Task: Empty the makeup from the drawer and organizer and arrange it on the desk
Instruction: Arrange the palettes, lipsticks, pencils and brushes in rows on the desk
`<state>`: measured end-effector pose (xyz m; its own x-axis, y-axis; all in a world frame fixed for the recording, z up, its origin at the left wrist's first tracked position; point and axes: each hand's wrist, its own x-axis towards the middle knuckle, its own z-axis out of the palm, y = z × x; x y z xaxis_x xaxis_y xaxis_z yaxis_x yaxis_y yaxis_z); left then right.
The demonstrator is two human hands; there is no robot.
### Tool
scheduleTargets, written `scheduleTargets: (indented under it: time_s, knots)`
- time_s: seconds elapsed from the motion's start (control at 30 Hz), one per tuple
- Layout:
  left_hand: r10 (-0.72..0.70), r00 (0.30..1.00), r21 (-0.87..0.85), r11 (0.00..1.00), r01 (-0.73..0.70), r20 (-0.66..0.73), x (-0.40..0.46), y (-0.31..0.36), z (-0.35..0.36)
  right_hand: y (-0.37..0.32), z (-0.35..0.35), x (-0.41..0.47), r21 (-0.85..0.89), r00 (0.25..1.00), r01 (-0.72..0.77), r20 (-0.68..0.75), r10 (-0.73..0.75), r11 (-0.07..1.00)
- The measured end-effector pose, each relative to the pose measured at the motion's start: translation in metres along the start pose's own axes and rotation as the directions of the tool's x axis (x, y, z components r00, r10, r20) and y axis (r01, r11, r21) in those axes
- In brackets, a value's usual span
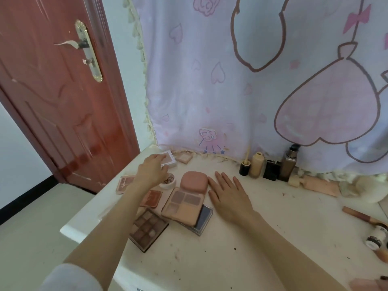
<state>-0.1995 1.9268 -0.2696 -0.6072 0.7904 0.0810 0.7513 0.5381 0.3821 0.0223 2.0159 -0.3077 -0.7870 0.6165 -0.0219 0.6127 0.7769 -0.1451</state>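
Flat palettes and compacts clustered at the desk point(241, 259) left corner: pink rounded compact point(194, 181), beige four-pan palette point(182, 204), brown eyeshadow palette point(148, 229). Left hand point(152, 172) stretched forward, fingers resting on a white-edged blush palette point(168, 158). Right hand point(230, 196) flat, fingers spread, just beside the pink compact.

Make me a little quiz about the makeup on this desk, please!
1. True or false: the right hand lies flat and holds nothing.
2. What is the left hand touching? A) white box B) brown bottle C) door handle
3. Fill in: the pink compact rests partly on the four-colour ____.

Key:
1. True.
2. A, the white box near the curtain.
3. Palette.
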Motion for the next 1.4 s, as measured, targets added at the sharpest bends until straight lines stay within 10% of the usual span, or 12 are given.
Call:
scheduleTargets:
  time_s: [0.5,0.77,0.87,0.97,1.03,1.13,1.27,1.4]
  knots:
    - [0.051,0.998,0.034,0.998,-0.052,0.036,0.046,-0.011,-0.003,0.004,0.005,0.009,0.005,1.000,0.010,-0.019,-0.010,1.000]
    - [0.140,0.987,-0.550,0.819,-0.160,-0.079,-0.013,0.048,-0.047,0.004,-0.005,0.001,0.314,0.986,0.016,-0.161,0.037,0.949]
    - [0.179,0.981,-0.719,0.671,-0.180,-0.077,-0.048,0.072,-0.057,-0.006,-0.025,-0.012,0.649,0.940,0.010,-0.265,0.214,0.761]
    - [0.195,0.979,-0.843,0.516,-0.154,-0.059,-0.074,0.087,-0.061,-0.017,-0.063,-0.026,0.978,0.954,-0.070,0.008,0.298,0.197]
    - [0.210,0.976,-0.936,0.330,-0.121,-0.052,-0.086,0.097,-0.060,-0.021,-0.084,-0.038,0.961,0.967,-0.191,0.218,0.128,-0.199]
    - [0.259,0.964,-0.963,0.244,-0.117,-0.052,-0.101,0.110,-0.056,-0.019,-0.103,-0.060,0.835,0.960,-0.257,0.279,-0.028,-0.488]
    - [0.313,0.949,-0.930,0.355,-0.092,0.025,-0.108,0.116,-0.056,-0.009,-0.112,-0.079,0.746,0.970,-0.205,0.242,-0.030,-0.633]
    - [0.303,0.952,-0.675,0.695,-0.247,-0.037,-0.112,0.125,-0.060,0.001,-0.111,-0.086,0.876,0.975,-0.106,0.185,0.125,-0.471]
